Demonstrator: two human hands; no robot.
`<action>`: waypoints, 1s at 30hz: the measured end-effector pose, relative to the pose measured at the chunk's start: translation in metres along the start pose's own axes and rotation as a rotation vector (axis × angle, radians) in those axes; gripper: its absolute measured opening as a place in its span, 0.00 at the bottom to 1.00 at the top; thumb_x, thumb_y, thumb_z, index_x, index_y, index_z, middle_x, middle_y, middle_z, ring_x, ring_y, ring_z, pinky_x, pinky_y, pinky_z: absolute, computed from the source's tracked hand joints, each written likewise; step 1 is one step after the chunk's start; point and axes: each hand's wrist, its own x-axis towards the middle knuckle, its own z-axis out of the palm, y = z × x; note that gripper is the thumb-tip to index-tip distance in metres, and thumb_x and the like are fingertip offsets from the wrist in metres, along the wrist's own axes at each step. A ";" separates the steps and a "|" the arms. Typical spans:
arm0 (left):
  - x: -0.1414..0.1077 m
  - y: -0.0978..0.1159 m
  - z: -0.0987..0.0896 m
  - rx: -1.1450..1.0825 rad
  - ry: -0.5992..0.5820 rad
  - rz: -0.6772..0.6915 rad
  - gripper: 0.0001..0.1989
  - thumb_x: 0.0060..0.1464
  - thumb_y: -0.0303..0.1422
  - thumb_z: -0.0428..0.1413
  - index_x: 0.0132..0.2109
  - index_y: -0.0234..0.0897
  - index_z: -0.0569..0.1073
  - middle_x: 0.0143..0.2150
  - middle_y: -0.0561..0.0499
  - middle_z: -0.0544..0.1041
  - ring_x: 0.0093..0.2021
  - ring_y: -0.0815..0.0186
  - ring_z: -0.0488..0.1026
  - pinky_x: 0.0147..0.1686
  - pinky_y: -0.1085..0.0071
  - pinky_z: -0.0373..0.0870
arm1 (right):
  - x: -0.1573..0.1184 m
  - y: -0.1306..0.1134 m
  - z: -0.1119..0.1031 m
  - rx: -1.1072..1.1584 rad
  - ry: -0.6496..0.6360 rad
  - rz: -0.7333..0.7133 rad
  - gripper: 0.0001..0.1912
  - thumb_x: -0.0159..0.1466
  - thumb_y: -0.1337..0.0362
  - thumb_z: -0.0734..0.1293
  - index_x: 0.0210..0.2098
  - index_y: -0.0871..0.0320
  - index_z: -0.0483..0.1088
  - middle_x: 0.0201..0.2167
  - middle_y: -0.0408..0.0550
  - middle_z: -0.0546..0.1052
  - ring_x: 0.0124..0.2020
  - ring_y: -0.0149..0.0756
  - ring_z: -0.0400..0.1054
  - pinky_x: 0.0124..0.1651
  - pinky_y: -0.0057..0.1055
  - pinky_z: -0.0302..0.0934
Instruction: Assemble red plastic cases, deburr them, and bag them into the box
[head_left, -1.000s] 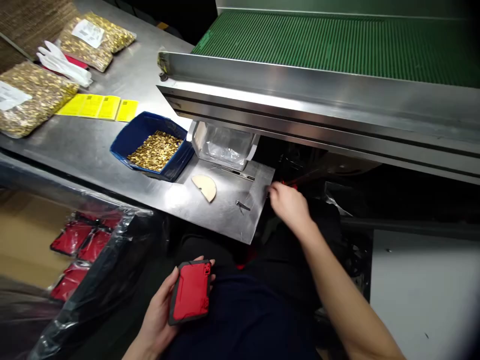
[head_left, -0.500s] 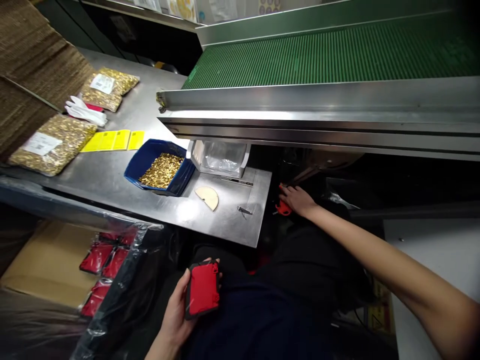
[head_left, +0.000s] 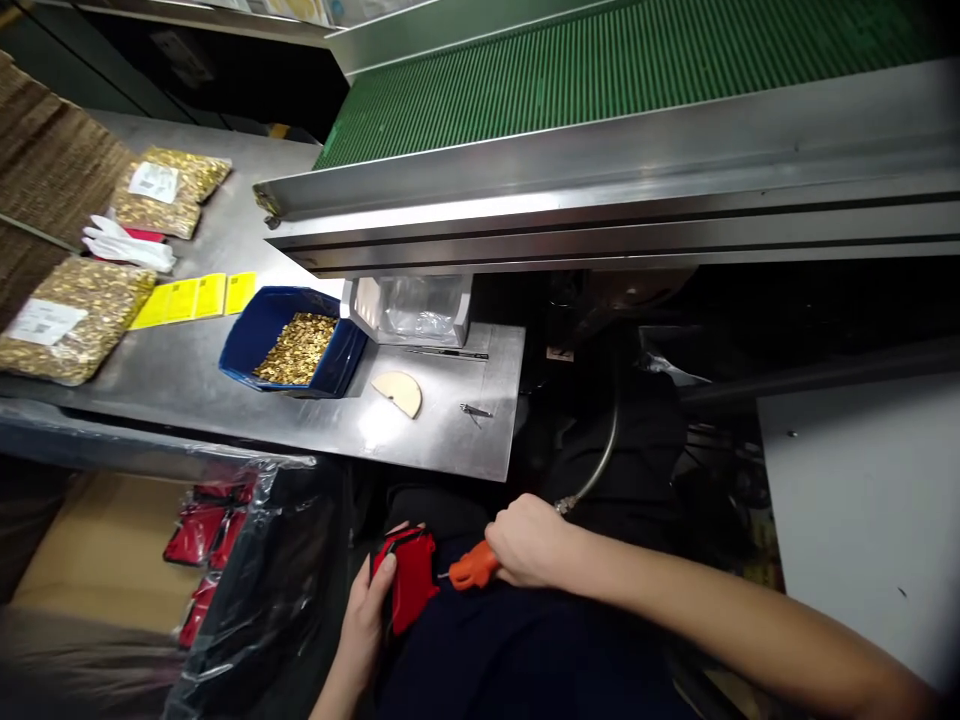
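My left hand (head_left: 365, 610) is closed around a red and black flat case (head_left: 409, 578), held tilted above my lap. My right hand (head_left: 529, 542) grips an orange air blow gun (head_left: 472, 567), its thin metal nozzle pointing left, close to the case's right edge. From the back of the gun a clear hose (head_left: 607, 450) curves up toward the dark space under the conveyor. I cannot tell whether the nozzle touches the case.
A steel table (head_left: 450, 445) bears a blue bin (head_left: 247, 335) of gold-coloured pieces, a clear bin (head_left: 420, 308), a half-round disc (head_left: 399, 392) and nail clippers (head_left: 475, 410). The green conveyor (head_left: 525, 100) runs behind. At lower left, a lined carton (head_left: 112, 540) contains several wrapped red items (head_left: 196, 533).
My right hand has brought the orange air blow gun from beside the table's right edge down to my lap, near the case. My left hand has tilted the case.
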 end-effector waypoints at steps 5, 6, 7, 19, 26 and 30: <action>-0.001 -0.001 -0.001 0.025 -0.003 0.007 0.30 0.54 0.45 0.67 0.61 0.41 0.75 0.61 0.43 0.79 0.64 0.46 0.73 0.59 0.63 0.73 | 0.000 -0.005 -0.004 0.020 -0.016 0.022 0.22 0.66 0.48 0.68 0.37 0.63 0.80 0.33 0.59 0.83 0.36 0.52 0.80 0.37 0.38 0.68; -0.002 -0.001 -0.003 0.027 -0.033 0.006 0.32 0.54 0.46 0.66 0.62 0.41 0.73 0.63 0.43 0.78 0.64 0.46 0.72 0.60 0.63 0.72 | -0.003 -0.004 -0.008 0.022 -0.023 0.025 0.22 0.66 0.48 0.68 0.37 0.63 0.81 0.33 0.60 0.83 0.36 0.52 0.81 0.37 0.38 0.67; -0.005 0.000 -0.005 0.043 -0.081 0.011 0.35 0.54 0.48 0.66 0.65 0.42 0.70 0.64 0.43 0.76 0.65 0.46 0.72 0.61 0.62 0.72 | -0.006 -0.002 -0.012 0.024 -0.031 0.024 0.23 0.66 0.47 0.68 0.36 0.63 0.81 0.33 0.60 0.83 0.36 0.52 0.81 0.37 0.37 0.67; -0.015 0.035 -0.002 1.677 -0.487 0.683 0.58 0.47 0.19 0.55 0.78 0.45 0.34 0.71 0.41 0.68 0.64 0.45 0.68 0.64 0.49 0.68 | -0.023 0.031 -0.083 0.020 -0.158 0.010 0.33 0.61 0.33 0.66 0.32 0.59 0.81 0.27 0.53 0.82 0.31 0.49 0.80 0.29 0.33 0.62; -0.005 0.040 -0.005 1.403 -0.550 0.562 0.56 0.50 0.26 0.60 0.77 0.53 0.38 0.68 0.43 0.71 0.63 0.46 0.71 0.63 0.51 0.69 | 0.001 0.014 -0.095 -0.003 -0.122 -0.014 0.35 0.60 0.32 0.67 0.38 0.60 0.82 0.33 0.57 0.84 0.36 0.53 0.81 0.33 0.37 0.68; -0.008 0.042 0.004 0.733 -0.255 0.188 0.41 0.57 0.44 0.63 0.73 0.52 0.58 0.66 0.44 0.74 0.64 0.44 0.72 0.66 0.47 0.66 | -0.020 0.010 -0.099 0.046 -0.102 0.016 0.32 0.62 0.34 0.67 0.35 0.59 0.82 0.31 0.55 0.83 0.34 0.52 0.81 0.31 0.36 0.66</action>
